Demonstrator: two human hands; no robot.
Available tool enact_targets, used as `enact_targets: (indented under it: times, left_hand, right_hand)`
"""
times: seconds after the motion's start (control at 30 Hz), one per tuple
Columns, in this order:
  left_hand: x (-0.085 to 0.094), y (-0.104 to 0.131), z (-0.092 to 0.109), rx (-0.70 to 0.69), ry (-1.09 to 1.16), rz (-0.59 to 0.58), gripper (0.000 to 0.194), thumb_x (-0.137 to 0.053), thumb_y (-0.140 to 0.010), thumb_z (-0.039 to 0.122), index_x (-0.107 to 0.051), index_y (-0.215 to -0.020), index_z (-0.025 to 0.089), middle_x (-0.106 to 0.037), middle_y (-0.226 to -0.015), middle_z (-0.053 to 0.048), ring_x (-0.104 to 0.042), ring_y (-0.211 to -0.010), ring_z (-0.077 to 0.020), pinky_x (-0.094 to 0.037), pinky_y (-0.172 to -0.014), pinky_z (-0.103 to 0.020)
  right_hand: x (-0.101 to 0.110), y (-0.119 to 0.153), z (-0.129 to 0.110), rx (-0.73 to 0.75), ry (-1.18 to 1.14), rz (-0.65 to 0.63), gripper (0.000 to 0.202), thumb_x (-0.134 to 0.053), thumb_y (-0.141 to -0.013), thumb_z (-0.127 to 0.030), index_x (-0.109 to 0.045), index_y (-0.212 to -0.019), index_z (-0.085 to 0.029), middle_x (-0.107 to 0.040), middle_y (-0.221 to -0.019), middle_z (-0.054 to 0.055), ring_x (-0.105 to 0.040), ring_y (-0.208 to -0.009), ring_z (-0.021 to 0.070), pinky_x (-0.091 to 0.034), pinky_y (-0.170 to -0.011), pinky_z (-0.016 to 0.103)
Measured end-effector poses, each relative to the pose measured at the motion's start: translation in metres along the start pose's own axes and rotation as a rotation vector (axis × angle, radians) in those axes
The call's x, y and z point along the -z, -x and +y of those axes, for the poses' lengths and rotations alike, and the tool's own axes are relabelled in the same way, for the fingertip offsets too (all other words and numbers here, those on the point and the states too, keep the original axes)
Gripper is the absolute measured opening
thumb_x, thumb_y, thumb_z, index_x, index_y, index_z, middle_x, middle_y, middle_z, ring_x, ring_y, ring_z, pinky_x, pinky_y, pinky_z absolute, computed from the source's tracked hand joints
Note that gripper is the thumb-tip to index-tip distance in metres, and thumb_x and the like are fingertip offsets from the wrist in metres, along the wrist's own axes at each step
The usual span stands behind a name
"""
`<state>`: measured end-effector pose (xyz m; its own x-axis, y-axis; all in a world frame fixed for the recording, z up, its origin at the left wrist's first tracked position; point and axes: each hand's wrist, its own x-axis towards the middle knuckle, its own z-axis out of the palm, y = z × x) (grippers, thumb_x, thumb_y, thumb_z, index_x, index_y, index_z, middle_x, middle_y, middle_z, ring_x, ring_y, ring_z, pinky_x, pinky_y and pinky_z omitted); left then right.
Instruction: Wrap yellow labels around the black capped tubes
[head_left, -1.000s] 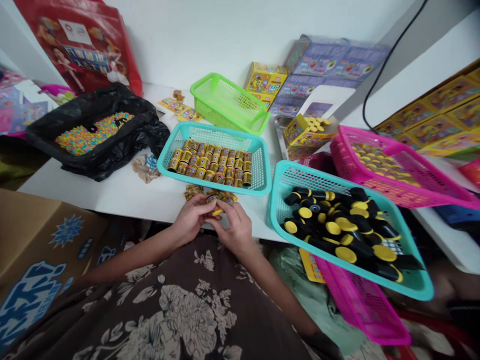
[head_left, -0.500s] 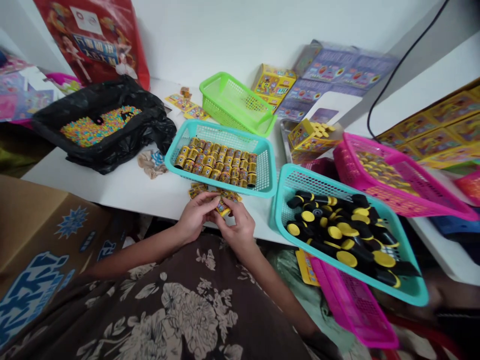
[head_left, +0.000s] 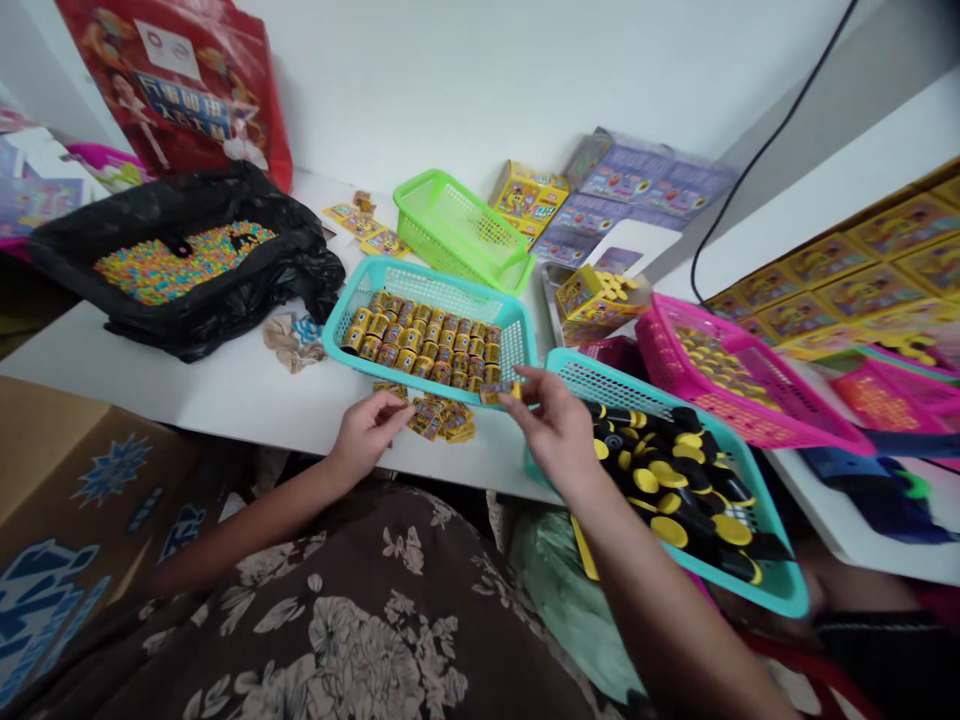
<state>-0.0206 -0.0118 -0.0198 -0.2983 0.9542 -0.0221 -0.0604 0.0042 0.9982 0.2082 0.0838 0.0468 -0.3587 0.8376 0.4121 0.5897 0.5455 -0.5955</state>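
A small yellow printed label (head_left: 492,393) is pinched between the thumb and fingertips of my right hand (head_left: 559,425), at the front right rim of a turquoise basket (head_left: 345,308). That basket holds rows of small cylinders (head_left: 409,340) wrapped in yellow printed labels. Just in front of it, a loose pile of similar flat labels (head_left: 446,420) lies on the white table. My left hand (head_left: 366,432) is at the pile's left side, thumb and fingers closed together. Whatever may be between those fingertips is too small to make out.
A second turquoise basket (head_left: 795,590), full of black and yellow pieces, stands at right beside a pink basket (head_left: 817,425). Behind are a green basket (head_left: 420,190) and yellow boxes (head_left: 525,190). At left, a black-lined tub (head_left: 67,235) holds colourful pellets; a cardboard box (head_left: 97,480) stands in front.
My hands, together over the label pile before, are apart now. The right one has moved right and up to the basket rim with a label; the left stays by the pile.
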Motion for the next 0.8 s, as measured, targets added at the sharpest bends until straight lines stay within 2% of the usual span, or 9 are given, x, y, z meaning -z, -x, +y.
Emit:
enact_targets:
  times: [0.1,0.2,0.27,0.3,0.37,0.5,0.63,0.7,0.8]
  left_hand:
    - [0.014,-0.017,-0.005,-0.185,-0.305,0.119,0.018,-0.074,-0.074,0.035,-0.065,-0.069,0.021,-0.058,-0.068,-0.001,-0.050,-0.065,-0.0149,-0.037,-0.063,-0.025]
    - [0.022,-0.027,-0.008,-0.220,-0.600,0.173,0.019,-0.075,-0.072,0.034,-0.063,-0.066,0.021,-0.055,-0.070,-0.002,-0.049,-0.069,-0.0178,-0.034,-0.066,-0.028]
    - [0.026,-0.029,-0.010,-0.209,-0.757,0.175,0.021,-0.075,-0.073,0.036,-0.062,-0.068,0.020,-0.055,-0.071,-0.003,-0.049,-0.068,-0.0183,-0.033,-0.065,-0.028]
    - [0.027,-0.029,-0.010,-0.205,-0.809,0.176,0.022,-0.074,-0.074,0.038,-0.062,-0.069,0.020,-0.055,-0.072,-0.003,-0.050,-0.068,-0.0181,-0.032,-0.064,-0.028]
    - [0.030,-0.027,-0.011,-0.197,-0.872,0.187,0.025,-0.073,-0.075,0.042,-0.063,-0.073,0.019,-0.057,-0.073,-0.003,-0.051,-0.067,-0.0175,-0.033,-0.064,-0.028]
    - [0.036,-0.029,-0.012,-0.174,-0.940,0.159,0.027,-0.074,-0.075,0.045,-0.067,-0.083,0.020,-0.060,-0.074,-0.002,-0.054,-0.067,-0.0170,-0.036,-0.064,-0.028]
    - [0.037,-0.036,-0.014,-0.169,-0.961,0.097,0.014,-0.077,-0.074,0.031,-0.067,-0.073,0.020,-0.062,-0.076,-0.002,-0.057,-0.072,-0.0174,-0.039,-0.066,-0.028]
    - [0.037,-0.037,-0.015,-0.167,-0.910,0.117,0.013,-0.076,-0.073,0.025,-0.066,-0.068,0.020,-0.062,-0.075,-0.002,-0.056,-0.072,-0.0169,-0.040,-0.066,-0.027]
    - [0.036,-0.038,-0.017,-0.207,-0.812,0.169,0.017,-0.075,-0.074,0.023,-0.063,-0.063,0.019,-0.060,-0.072,-0.001,-0.055,-0.069,-0.0159,-0.041,-0.065,-0.027]
  right_hand:
    - [0.000,-0.043,0.013,-0.097,0.029,-0.147,0.029,-0.068,-0.080,-0.040,-0.063,-0.098,-0.019,-0.058,-0.062,-0.003,-0.053,-0.056,0.0157,-0.041,-0.055,0.029]
    - [-0.019,-0.073,0.017,-0.148,0.072,-0.378,0.017,-0.069,-0.078,-0.033,-0.065,-0.087,-0.019,-0.057,-0.058,-0.005,-0.052,-0.054,0.0143,-0.038,-0.052,0.026]
    - [-0.033,-0.084,0.017,-0.132,0.123,-0.498,0.009,-0.069,-0.079,-0.028,-0.067,-0.081,-0.020,-0.060,-0.060,-0.004,-0.055,-0.056,0.0144,-0.039,-0.054,0.026]
    - [-0.039,-0.087,0.016,-0.103,0.166,-0.524,0.006,-0.069,-0.079,-0.026,-0.068,-0.080,-0.020,-0.062,-0.062,-0.002,-0.056,-0.057,0.0148,-0.041,-0.056,0.026]
    - [-0.044,-0.088,0.012,-0.010,0.264,-0.486,0.006,-0.070,-0.078,-0.025,-0.071,-0.082,-0.020,-0.066,-0.071,0.001,-0.060,-0.063,0.0166,-0.044,-0.061,0.028]
    - [-0.029,-0.071,-0.005,0.145,0.258,-0.314,0.019,-0.066,-0.084,-0.031,-0.070,-0.096,-0.018,-0.069,-0.087,0.008,-0.064,-0.075,0.0206,-0.048,-0.067,0.031]
    - [-0.014,-0.024,-0.031,0.209,0.025,-0.304,0.020,-0.060,-0.089,-0.037,-0.069,-0.096,-0.020,-0.069,-0.084,0.007,-0.065,-0.076,0.0212,-0.050,-0.067,0.033]
    - [-0.020,0.004,-0.037,0.197,-0.067,-0.343,0.019,-0.060,-0.089,-0.037,-0.069,-0.096,-0.022,-0.068,-0.084,0.006,-0.065,-0.076,0.0208,-0.051,-0.068,0.033]
    - [-0.046,0.033,-0.032,0.124,-0.120,-0.379,0.016,-0.060,-0.089,-0.036,-0.069,-0.091,-0.022,-0.068,-0.084,0.006,-0.065,-0.075,0.0205,-0.052,-0.067,0.033]
